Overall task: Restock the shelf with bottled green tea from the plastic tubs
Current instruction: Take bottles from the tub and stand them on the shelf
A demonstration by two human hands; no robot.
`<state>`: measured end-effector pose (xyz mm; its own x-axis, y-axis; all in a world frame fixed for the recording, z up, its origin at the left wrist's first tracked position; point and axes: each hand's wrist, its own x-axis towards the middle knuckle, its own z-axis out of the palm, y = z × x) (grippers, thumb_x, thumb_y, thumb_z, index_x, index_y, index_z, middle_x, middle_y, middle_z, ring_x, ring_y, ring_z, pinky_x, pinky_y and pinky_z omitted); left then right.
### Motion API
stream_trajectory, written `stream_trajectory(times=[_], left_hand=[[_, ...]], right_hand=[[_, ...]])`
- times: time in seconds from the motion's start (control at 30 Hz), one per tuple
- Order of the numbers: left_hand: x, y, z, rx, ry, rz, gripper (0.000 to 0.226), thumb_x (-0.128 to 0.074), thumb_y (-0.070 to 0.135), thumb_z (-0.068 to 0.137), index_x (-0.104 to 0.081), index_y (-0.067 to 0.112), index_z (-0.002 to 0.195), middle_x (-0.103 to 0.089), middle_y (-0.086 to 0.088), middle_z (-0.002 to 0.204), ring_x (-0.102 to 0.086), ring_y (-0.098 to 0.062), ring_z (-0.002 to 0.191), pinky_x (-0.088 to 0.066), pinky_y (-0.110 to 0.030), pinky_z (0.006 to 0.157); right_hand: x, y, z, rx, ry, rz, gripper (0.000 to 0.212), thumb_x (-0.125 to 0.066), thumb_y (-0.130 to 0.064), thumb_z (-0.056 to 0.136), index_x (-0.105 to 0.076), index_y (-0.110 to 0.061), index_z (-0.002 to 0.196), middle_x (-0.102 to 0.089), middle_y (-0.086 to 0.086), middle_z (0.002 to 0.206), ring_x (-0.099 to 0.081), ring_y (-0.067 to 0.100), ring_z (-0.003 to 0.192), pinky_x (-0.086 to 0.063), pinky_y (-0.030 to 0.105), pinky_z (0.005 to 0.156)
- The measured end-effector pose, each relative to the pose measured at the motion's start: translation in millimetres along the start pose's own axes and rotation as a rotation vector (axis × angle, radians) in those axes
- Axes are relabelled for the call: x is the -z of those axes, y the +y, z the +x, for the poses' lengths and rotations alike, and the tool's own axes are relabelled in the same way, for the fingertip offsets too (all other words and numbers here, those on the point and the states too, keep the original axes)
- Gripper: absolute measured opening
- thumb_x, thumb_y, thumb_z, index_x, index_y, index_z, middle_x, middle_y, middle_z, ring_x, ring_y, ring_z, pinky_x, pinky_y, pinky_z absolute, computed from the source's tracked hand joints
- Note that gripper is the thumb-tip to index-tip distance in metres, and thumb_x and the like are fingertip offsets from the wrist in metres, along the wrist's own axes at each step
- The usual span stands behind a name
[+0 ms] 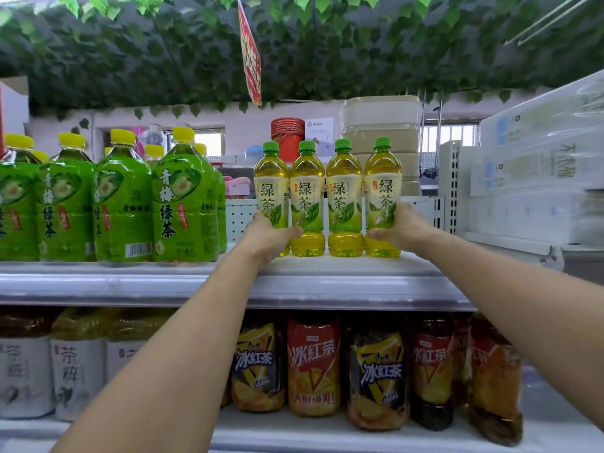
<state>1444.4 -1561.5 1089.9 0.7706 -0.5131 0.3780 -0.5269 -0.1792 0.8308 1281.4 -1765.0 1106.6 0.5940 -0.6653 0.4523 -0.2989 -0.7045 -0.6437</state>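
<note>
- Green-capped tea bottles (pixel 327 197), four in a row, are standing upright on the top shelf (pixel 327 282), touching side by side.
- Left hand (pixel 266 237) is grasping the leftmost bottle (pixel 270 188) low on its label, fingers curling round it.
- Right hand (pixel 400 228) is grasping the rightmost bottle (pixel 382 191) in the same manner.
- Both hands are bracketing the row from its two ends.
- Large green bottles (pixel 124 204) are standing just beside the row, to its left.
- Red and yellow iced tea bottles (pixel 313 364) are occupying the shelf below.
</note>
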Motion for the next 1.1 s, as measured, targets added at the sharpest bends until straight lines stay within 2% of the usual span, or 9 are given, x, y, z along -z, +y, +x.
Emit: stream_trajectory(times=[0.1, 0.2, 0.3, 0.47, 0.6, 0.7, 0.83, 0.93, 1.1], left_hand=[[-4, 6, -9, 0.011, 0.065, 0.097, 0.093, -0.072, 0.048, 0.085, -0.023, 0.01, 0.155, -0.045, -0.01, 0.151, -0.045, -0.033, 0.136, -0.038, -0.044, 0.111], [-4, 15, -24, -0.065, 0.11, 0.258, 0.088, -0.067, 0.047, 0.09, -0.022, 0.009, 0.156, -0.042, -0.016, 0.152, -0.044, -0.035, 0.136, -0.039, -0.048, 0.113], [3, 25, -57, -0.226, 0.137, 0.486, 0.084, -0.06, 0.049, 0.094, -0.022, 0.01, 0.157, -0.031, -0.015, 0.159, -0.032, -0.033, 0.145, -0.03, -0.047, 0.119], [44, -1, -137, -0.454, 0.269, 0.717, 0.079, -0.048, 0.06, 0.096, -0.019, 0.021, 0.158, -0.026, -0.002, 0.163, -0.021, -0.022, 0.151, -0.009, -0.052, 0.124], [107, -59, -209, -0.513, 0.391, 0.708, 0.077, -0.037, 0.064, 0.092, -0.037, 0.016, 0.151, -0.044, -0.006, 0.151, -0.039, -0.026, 0.141, -0.031, -0.052, 0.116], [172, -109, -268, -0.488, 0.39, 0.726, 0.073, -0.038, 0.062, 0.091, -0.041, 0.016, 0.147, -0.053, -0.004, 0.141, -0.053, -0.023, 0.125, -0.051, -0.042, 0.094], [272, -176, -341, -0.451, 0.355, 0.841, 0.067, -0.049, 0.059, 0.092, -0.044, 0.016, 0.145, -0.059, -0.002, 0.133, -0.064, -0.022, 0.109, -0.056, -0.034, 0.064], [344, -229, -386, -0.347, 0.299, 0.939, 0.067, -0.049, 0.058, 0.093, -0.042, 0.016, 0.145, -0.059, -0.004, 0.132, -0.064, -0.024, 0.11, -0.056, -0.036, 0.068], [449, -310, -442, -0.092, 0.159, 0.995, 0.074, -0.038, 0.064, 0.093, -0.033, 0.019, 0.152, -0.045, -0.004, 0.144, -0.05, -0.026, 0.125, -0.05, -0.043, 0.096]], right_hand=[[5, -4, -1, -0.028, -0.101, -0.081, 0.064, -0.081, -0.023, 0.079, -0.049, -0.009, 0.133, -0.06, 0.01, 0.126, -0.057, 0.028, 0.114, -0.047, 0.04, 0.1], [11, -17, -23, -0.027, -0.172, -0.148, 0.056, -0.077, -0.022, 0.082, -0.054, -0.01, 0.132, -0.059, 0.012, 0.128, -0.056, 0.029, 0.114, -0.045, 0.038, 0.102], [10, -31, -62, 0.061, -0.098, -0.183, 0.047, -0.071, -0.028, 0.089, -0.055, -0.009, 0.128, -0.059, 0.013, 0.125, -0.055, 0.027, 0.109, -0.047, 0.039, 0.099], [-20, -72, -151, 0.259, 0.092, -0.299, 0.067, -0.061, -0.048, 0.092, -0.04, -0.013, 0.145, -0.044, 0.012, 0.146, -0.042, 0.031, 0.133, -0.04, 0.047, 0.107], [-79, -108, -239, 0.479, 0.224, -0.264, 0.056, -0.061, -0.04, 0.093, -0.046, -0.015, 0.141, -0.05, 0.009, 0.137, -0.045, 0.03, 0.128, -0.042, 0.045, 0.097], [-137, -141, -306, 0.584, 0.279, -0.246, 0.054, -0.062, -0.039, 0.09, -0.051, -0.011, 0.135, -0.057, 0.011, 0.124, -0.056, 0.034, 0.111, -0.05, 0.044, 0.077], [-223, -200, -390, 0.634, 0.218, -0.168, 0.059, -0.067, -0.036, 0.087, -0.047, -0.01, 0.136, -0.058, 0.01, 0.125, -0.06, 0.033, 0.106, -0.052, 0.04, 0.068], [-288, -248, -442, 0.684, 0.154, -0.152, 0.058, -0.071, -0.033, 0.085, -0.048, -0.009, 0.133, -0.06, 0.011, 0.119, -0.06, 0.033, 0.099, -0.05, 0.038, 0.065], [-394, -317, -505, 0.673, -0.082, -0.148, 0.06, -0.064, -0.041, 0.087, -0.047, -0.011, 0.136, -0.056, 0.015, 0.126, -0.058, 0.038, 0.107, -0.052, 0.044, 0.077]])
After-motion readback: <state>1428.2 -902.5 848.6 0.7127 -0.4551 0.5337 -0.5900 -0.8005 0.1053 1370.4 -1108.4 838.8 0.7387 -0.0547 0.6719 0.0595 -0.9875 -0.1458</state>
